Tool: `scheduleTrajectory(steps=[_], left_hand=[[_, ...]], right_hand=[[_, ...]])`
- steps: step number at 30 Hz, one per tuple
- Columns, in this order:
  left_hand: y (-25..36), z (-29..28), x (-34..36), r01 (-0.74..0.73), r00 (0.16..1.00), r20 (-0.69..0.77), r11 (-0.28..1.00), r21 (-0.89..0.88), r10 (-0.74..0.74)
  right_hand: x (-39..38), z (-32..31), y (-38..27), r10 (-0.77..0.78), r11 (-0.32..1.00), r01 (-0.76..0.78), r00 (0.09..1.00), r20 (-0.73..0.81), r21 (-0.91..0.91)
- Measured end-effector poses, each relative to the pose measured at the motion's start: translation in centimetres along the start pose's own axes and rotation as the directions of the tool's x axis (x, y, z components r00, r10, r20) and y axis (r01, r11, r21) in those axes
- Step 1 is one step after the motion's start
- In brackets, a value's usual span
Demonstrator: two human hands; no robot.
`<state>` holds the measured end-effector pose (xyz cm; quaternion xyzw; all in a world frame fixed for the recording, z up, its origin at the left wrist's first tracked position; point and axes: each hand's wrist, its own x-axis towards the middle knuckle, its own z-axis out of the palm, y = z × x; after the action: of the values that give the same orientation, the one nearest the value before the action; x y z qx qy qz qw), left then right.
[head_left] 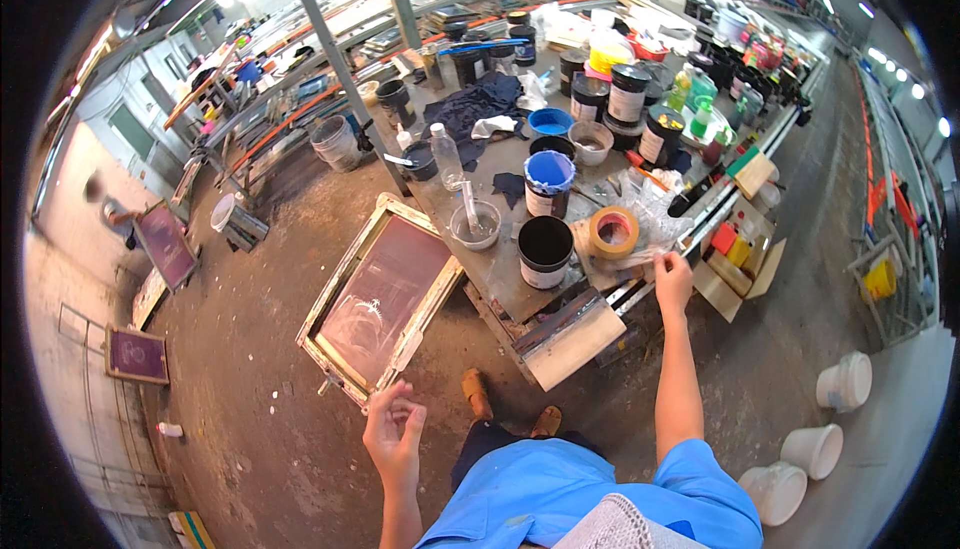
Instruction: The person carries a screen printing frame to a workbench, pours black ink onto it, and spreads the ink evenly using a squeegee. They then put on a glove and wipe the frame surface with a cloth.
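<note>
My right hand [673,279] reaches to the table's near right edge. Its fingers are pinched together beside crumpled clear plastic [655,221]; what they hold, if anything, is too small to make out. Just left of it lies a roll of brown tape [627,239], next to an open black tub [546,241]. My left hand [392,437] is raised with its fingers loosely bent and the thumb apart, holding nothing. Close beyond it, a wooden-framed printing screen [385,294] with a dark red mesh leans by the table. A wide wooden-handled squeegee [575,347] rests at the table's front edge.
Ink tubs [628,94], bottles and rags crowd the table [485,274]. An open cardboard box [722,284] sits right of my right hand. White buckets [812,451] stand at the lower right. More screens [137,357] lean at the left, where a blurred person [115,214] appears.
</note>
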<state>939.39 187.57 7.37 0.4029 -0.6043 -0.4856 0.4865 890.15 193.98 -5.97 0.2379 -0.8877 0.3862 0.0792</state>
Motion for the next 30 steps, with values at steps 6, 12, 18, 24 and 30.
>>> scheduleTrajectory(steps=[6, 12, 18, 24, 30], left_hand=[[-0.4, -0.6, -2.9, 0.097, 0.991, -0.095, 0.994, 0.046, -0.093], [2.1, 1.9, -1.2, -0.122, 0.992, 0.026, 0.983, 0.136, 0.120], [2.1, 0.4, -2.5, -0.342, 0.933, 0.217, 0.896, 0.282, 0.288], [2.3, -4.1, -4.9, -0.228, 0.966, 0.167, 0.957, 0.178, 0.199], [-2.4, -12.5, -10.0, 0.137, 0.983, 0.116, 0.988, 0.077, -0.145]], right_hand=[[5.7, 1.5, 0.8, -0.009, 0.955, 0.073, 0.976, -0.219, 0.287], [8.9, -2.6, -2.6, 0.017, 0.919, 0.216, 0.815, -0.579, 0.331], [4.3, -6.6, -8.6, 0.060, 0.475, 0.377, 0.888, -0.457, 0.795], [-20.0, -5.3, -22.0, -0.415, 0.344, -0.180, 0.851, 0.321, 0.922], [-39.0, -2.0, -26.6, -0.701, 0.441, -0.588, 0.246, 0.669, 0.678]])
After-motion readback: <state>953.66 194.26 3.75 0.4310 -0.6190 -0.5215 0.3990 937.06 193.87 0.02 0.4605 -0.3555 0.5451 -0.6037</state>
